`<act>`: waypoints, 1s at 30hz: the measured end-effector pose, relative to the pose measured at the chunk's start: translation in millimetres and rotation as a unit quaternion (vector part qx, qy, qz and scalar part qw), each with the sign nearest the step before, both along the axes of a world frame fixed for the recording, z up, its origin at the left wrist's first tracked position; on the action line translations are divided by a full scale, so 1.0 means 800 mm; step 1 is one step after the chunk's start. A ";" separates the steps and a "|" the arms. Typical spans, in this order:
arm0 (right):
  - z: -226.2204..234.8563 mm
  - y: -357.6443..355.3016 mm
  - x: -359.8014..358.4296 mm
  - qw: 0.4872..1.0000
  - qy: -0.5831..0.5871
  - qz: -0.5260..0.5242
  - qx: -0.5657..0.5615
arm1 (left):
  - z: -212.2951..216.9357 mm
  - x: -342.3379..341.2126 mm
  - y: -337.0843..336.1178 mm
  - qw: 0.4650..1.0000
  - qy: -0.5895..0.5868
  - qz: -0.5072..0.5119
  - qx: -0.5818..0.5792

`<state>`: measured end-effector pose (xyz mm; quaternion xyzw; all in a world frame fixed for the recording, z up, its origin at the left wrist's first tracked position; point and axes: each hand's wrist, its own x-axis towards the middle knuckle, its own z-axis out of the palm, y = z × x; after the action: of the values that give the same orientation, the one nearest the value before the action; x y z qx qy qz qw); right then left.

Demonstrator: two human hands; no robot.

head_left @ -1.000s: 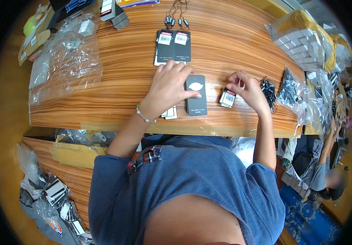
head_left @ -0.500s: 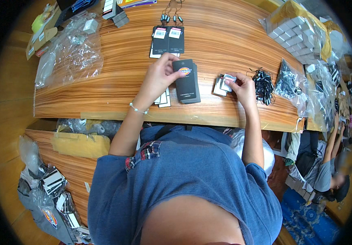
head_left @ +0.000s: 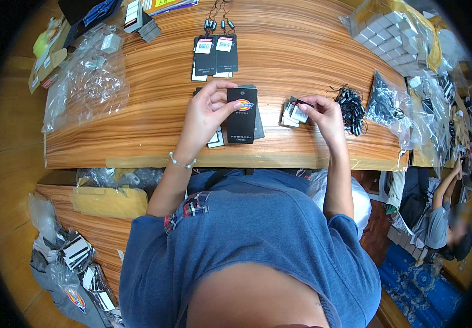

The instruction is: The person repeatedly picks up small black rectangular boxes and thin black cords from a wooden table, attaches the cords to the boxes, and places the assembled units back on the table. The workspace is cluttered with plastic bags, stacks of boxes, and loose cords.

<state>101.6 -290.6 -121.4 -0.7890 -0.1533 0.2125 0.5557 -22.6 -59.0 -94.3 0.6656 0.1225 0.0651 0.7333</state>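
Note:
My left hand [head_left: 207, 109] pinches a black hang tag [head_left: 241, 128] with a coloured logo and a small hole at its top. Behind that tag, a stack of dark tags [head_left: 259, 123] shows along its right side. White-edged cards [head_left: 215, 139] lie partly hidden under my left hand. Off to the right, my right hand [head_left: 325, 113] has thumb and fingers closed on a small dark-and-white label [head_left: 301, 112], above a little pile of similar labels [head_left: 289, 121]. Beyond my hands lie finished-looking black tags [head_left: 226, 61] with white stickers and black cords [head_left: 214, 25].
Beside my right hand sits a heap of black cords [head_left: 351, 112], then a clear bag of dark items [head_left: 384, 104]. A bag of small white boxes [head_left: 392, 41] stands far right. Plastic film [head_left: 88, 82] covers the left; stacked cards [head_left: 143, 24] stand behind. Another person [head_left: 444, 218] works at right.
The black tag in my left hand has come nearer and apart from the stack behind it. My right hand's label now shows a dark part. The whole view has shifted slightly.

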 end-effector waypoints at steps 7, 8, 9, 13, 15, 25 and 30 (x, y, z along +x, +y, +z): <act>0.031 0.055 -0.060 0.983 -0.128 0.011 0.130 | 0.003 0.005 -0.038 0.996 -0.053 -0.057 -0.045; 0.034 0.052 -0.057 0.983 -0.096 -0.005 0.159 | 0.000 0.008 -0.040 0.996 -0.058 -0.049 -0.042; 0.040 0.052 -0.056 0.980 -0.062 -0.017 0.190 | -0.002 0.009 -0.041 0.997 -0.062 -0.039 -0.039; 0.040 -0.005 0.007 0.965 -0.255 -0.007 -0.062 | 0.009 0.007 -0.028 0.998 -0.032 -0.003 -0.062; 0.031 -0.041 0.034 0.898 -0.380 0.037 -0.221 | 0.005 0.010 -0.019 0.998 -0.027 0.003 -0.058; 0.020 -0.079 0.062 0.897 -0.378 0.032 -0.229 | 0.011 0.017 -0.021 0.997 -0.007 0.001 -0.076; -0.001 -0.097 0.074 0.889 -0.366 -0.003 -0.277 | 0.012 0.015 -0.019 0.998 -0.014 -0.008 -0.063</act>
<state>160.8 -368.5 -122.2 -0.9332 -0.2779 -0.0591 0.2201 -10.9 -74.1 -84.4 0.6184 0.1112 0.0608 0.7756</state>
